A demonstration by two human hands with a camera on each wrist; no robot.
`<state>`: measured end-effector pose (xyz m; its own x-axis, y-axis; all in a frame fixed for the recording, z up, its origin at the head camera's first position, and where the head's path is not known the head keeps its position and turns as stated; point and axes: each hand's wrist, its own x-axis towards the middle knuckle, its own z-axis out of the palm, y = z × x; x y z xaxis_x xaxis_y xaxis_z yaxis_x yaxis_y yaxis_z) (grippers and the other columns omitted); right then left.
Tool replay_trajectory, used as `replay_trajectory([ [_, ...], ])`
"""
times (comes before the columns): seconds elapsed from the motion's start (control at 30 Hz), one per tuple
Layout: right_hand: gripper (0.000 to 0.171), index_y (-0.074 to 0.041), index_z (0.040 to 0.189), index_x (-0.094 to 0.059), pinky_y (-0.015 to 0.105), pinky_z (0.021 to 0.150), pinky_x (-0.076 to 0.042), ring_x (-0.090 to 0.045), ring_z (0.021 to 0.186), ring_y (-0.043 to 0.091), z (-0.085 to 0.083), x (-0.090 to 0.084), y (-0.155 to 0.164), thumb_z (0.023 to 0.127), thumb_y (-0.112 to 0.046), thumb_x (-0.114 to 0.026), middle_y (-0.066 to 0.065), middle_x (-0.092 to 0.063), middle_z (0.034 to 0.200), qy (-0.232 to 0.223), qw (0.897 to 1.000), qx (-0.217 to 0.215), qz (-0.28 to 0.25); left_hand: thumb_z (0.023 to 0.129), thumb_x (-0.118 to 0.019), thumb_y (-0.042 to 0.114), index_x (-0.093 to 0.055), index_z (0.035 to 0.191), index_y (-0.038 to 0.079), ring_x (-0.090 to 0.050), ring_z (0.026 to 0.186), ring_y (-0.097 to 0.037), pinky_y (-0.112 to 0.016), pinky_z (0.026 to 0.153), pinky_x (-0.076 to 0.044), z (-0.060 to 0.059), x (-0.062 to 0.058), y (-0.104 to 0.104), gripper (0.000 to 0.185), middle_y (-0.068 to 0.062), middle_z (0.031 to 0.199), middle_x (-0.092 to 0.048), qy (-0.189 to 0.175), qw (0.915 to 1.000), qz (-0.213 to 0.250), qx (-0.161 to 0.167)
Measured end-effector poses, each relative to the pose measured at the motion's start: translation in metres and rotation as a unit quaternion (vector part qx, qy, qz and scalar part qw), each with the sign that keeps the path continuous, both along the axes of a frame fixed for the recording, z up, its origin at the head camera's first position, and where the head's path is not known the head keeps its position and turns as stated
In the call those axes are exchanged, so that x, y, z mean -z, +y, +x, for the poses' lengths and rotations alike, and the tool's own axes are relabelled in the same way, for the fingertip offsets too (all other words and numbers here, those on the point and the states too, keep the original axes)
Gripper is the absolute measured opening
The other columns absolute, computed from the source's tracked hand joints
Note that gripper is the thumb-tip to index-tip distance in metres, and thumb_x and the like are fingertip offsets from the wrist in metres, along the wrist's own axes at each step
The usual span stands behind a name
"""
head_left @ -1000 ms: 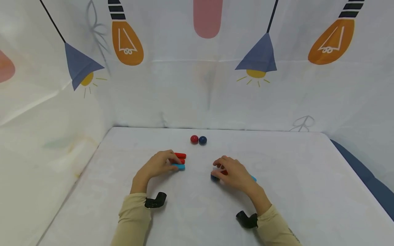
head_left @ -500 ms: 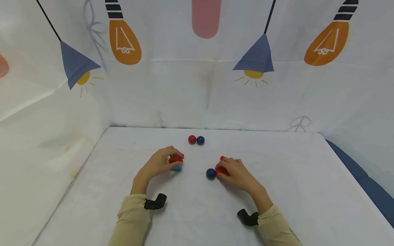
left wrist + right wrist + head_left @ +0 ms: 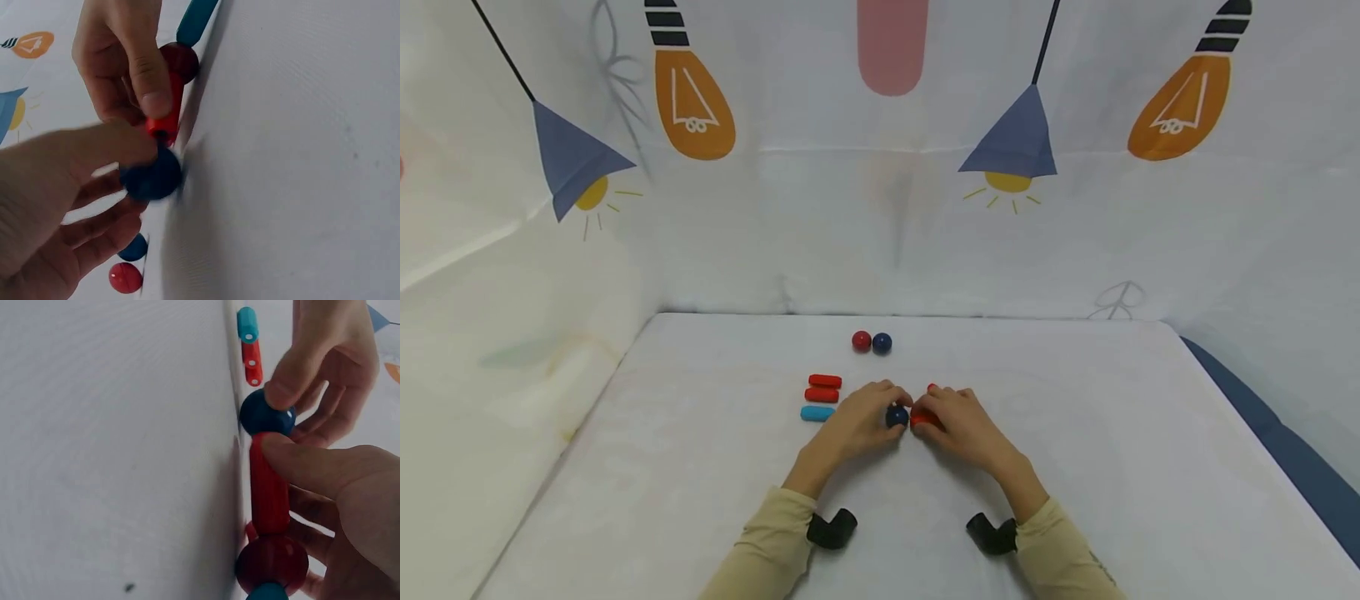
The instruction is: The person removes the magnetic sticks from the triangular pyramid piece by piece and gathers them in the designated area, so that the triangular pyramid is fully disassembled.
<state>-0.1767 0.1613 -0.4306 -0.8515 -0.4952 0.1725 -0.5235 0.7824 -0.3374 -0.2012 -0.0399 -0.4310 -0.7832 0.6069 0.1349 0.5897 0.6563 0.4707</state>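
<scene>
At table centre, left hand [image 3: 859, 419] pinches blue ball [image 3: 896, 416]; right hand [image 3: 964, 423] pinches red rod [image 3: 922, 419].

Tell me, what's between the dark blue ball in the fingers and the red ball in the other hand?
A red stick joins them: the dark blue ball sits at one end and the red ball at the other, clearest in the right wrist view.
</scene>
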Motion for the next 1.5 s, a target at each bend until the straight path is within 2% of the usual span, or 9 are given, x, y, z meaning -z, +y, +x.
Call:
replay_trajectory([
  [0.23,0.014,-0.021,0.100,-0.064,0.039,0.088,-0.038,-0.057,0.094,0.013,-0.002,-0.005,-0.001,0.088,-0.027,-0.067,-0.009,-0.059,0.094,-0.035,0.999,-0.035,-0.002,0.081,-0.073,0.015,-0.063,0.114,0.013,-0.060,0.095,-0.021,-0.035,0.082,-0.051,-0.034,-0.016,-0.033,0.034,-0.005,0.107,-0.062,0.043,0.9928,0.045,-0.102],
  [0.4,0.018,-0.020,0.104,-0.065,0.040,0.091,-0.040,-0.054,0.096,0.011,-0.002,-0.005,-0.009,0.089,-0.028,-0.066,-0.007,-0.061,0.099,-0.049,0.998,-0.050,-0.009,0.084,-0.070,0.014,-0.060,0.118,0.012,-0.059,0.098,-0.026,-0.041,0.084,-0.051,-0.064,-0.019,-0.057,0.036,-0.009,0.112,-0.061,0.047,0.9850,0.031,-0.163],
  [0.6,0.018,-0.020,0.105,-0.065,0.040,0.095,-0.042,-0.054,0.095,0.010,0.002,-0.002,-0.017,0.088,-0.028,-0.067,-0.008,-0.061,0.099,-0.059,0.997,-0.055,-0.016,0.087,-0.067,0.012,-0.057,0.123,0.010,-0.058,0.105,-0.028,-0.043,0.092,-0.048,-0.091,-0.010,-0.065,0.038,-0.012,0.119,-0.060,0.022,0.9855,0.025,-0.166],
  [0.77,0.019,-0.019,0.105,-0.065,0.038,0.092,-0.043,-0.052,0.094,0.009,0.004,-0.002,-0.018,0.087,-0.026,-0.067,-0.006,-0.061,0.100,-0.029,0.998,-0.053,-0.021,0.088,-0.066,0.014,-0.055,0.125,0.011,-0.058,0.110,-0.029,-0.044,0.093,-0.048,-0.101,0.002,-0.065,0.039,-0.012,0.125,-0.056,0.004,0.9878,0.030,-0.153],
  [0.9,0.017,-0.016,0.105,-0.065,0.027,0.072,-0.043,-0.048,0.075,0.007,0.005,-0.015,-0.015,0.089,-0.022,-0.064,-0.007,-0.058,0.084,-0.005,0.999,-0.003,-0.037,0.089,-0.065,0.019,-0.054,0.126,0.014,-0.054,0.113,-0.030,-0.049,0.089,-0.049,-0.093,0.002,-0.065,0.039,-0.011,0.131,-0.050,0.020,0.9831,0.048,-0.176],
  [1.03,0.019,-0.015,0.109,-0.062,0.019,0.054,-0.035,-0.042,0.058,0.005,0.012,-0.029,-0.009,0.092,-0.023,-0.061,-0.010,-0.051,0.064,-0.093,0.995,0.024,-0.029,0.089,-0.065,0.019,-0.057,0.123,0.015,-0.053,0.111,-0.028,-0.047,0.085,-0.052,-0.075,-0.002,-0.054,0.035,-0.009,0.128,-0.050,0.067,0.9795,0.075,-0.174],
  [1.13,0.030,-0.012,0.118,-0.060,0.020,0.054,-0.036,-0.045,0.058,0.006,0.017,-0.033,-0.007,0.092,-0.027,-0.060,-0.009,-0.055,0.066,-0.172,0.985,0.009,0.002,0.089,-0.065,0.015,-0.060,0.119,0.014,-0.055,0.108,-0.025,-0.043,0.087,-0.051,-0.057,-0.006,-0.038,0.031,-0.006,0.120,-0.055,0.079,0.9861,0.082,-0.121],
  [1.3,0.037,-0.011,0.124,-0.056,0.023,0.058,-0.038,-0.049,0.062,0.008,0.018,-0.030,-0.008,0.091,-0.027,-0.062,-0.008,-0.060,0.080,-0.218,0.975,-0.015,0.026,0.089,-0.065,0.018,-0.062,0.118,0.015,-0.055,0.109,-0.020,-0.036,0.091,-0.050,-0.029,-0.005,-0.007,0.030,-0.002,0.121,-0.058,0.022,0.9996,0.016,-0.006],
  [1.5,0.032,-0.013,0.121,-0.056,0.022,0.060,-0.038,-0.048,0.066,0.007,0.017,-0.025,-0.007,0.092,-0.027,-0.060,-0.008,-0.055,0.077,-0.227,0.973,-0.049,0.023,0.088,-0.066,0.025,-0.064,0.113,0.021,-0.055,0.098,-0.013,-0.026,0.079,-0.050,-0.016,0.005,0.008,0.025,0.004,0.110,-0.062,0.000,0.9971,-0.076,0.013],
])
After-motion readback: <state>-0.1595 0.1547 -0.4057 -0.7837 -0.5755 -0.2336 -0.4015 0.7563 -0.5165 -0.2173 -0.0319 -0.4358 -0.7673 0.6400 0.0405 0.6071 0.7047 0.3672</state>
